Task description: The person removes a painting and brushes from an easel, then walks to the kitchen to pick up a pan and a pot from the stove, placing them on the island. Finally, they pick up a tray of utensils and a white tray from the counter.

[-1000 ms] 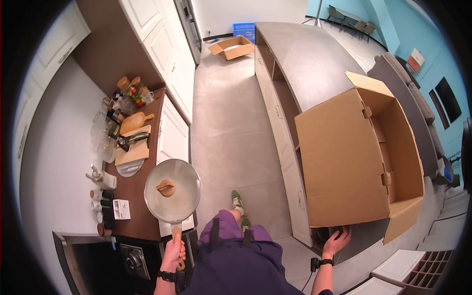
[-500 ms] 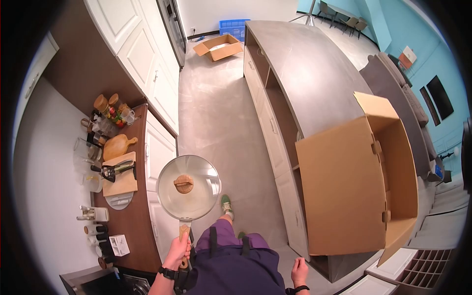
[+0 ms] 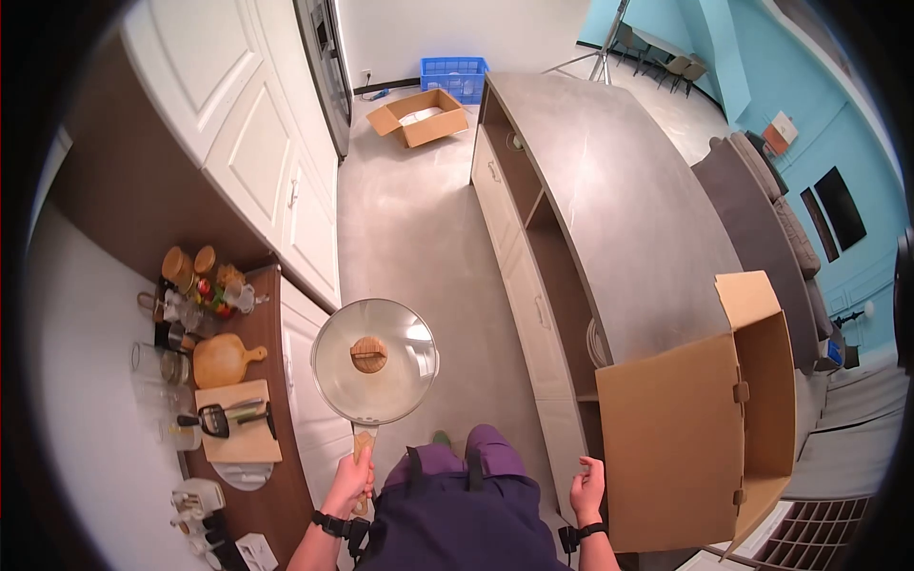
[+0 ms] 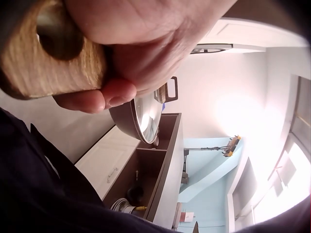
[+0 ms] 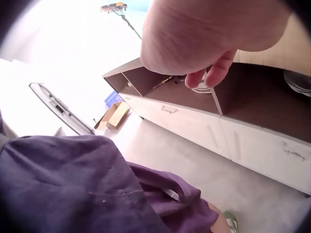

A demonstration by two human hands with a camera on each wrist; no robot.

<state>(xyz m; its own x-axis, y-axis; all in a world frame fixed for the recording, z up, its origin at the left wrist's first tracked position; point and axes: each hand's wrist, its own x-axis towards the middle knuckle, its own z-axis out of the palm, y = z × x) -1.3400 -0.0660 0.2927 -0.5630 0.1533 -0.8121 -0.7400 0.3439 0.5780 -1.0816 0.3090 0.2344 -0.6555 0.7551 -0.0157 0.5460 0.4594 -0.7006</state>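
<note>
Looking down from the head view, you have the left hand (image 3: 353, 479) wrapped round the wooden handle (image 3: 365, 438) of the lidded pan (image 3: 377, 392) – fingers curled in, a firm grip by the look of it. The pan lies straight ahead of that hand, its long axis running away from you and leaning slightly left at the far end of the wrist-to-pan line is not evident; it points nearly forward, above the floor (image 3: 428, 266) between the counter (image 3: 271, 504) and the island (image 3: 628, 219). Your right hand (image 3: 587, 487) is well apart, near the cardboard box (image 3: 671, 447), fingers loosely bent and holding nothing.

In the left wrist view, the handle's holed end sticks out behind your grip; the lid (image 4: 147, 114) shows beyond the fingers.

In the right wrist view, shelves (image 5: 248, 99) lie beyond your fingertips – the left is plainly the nearer hand.
</note>
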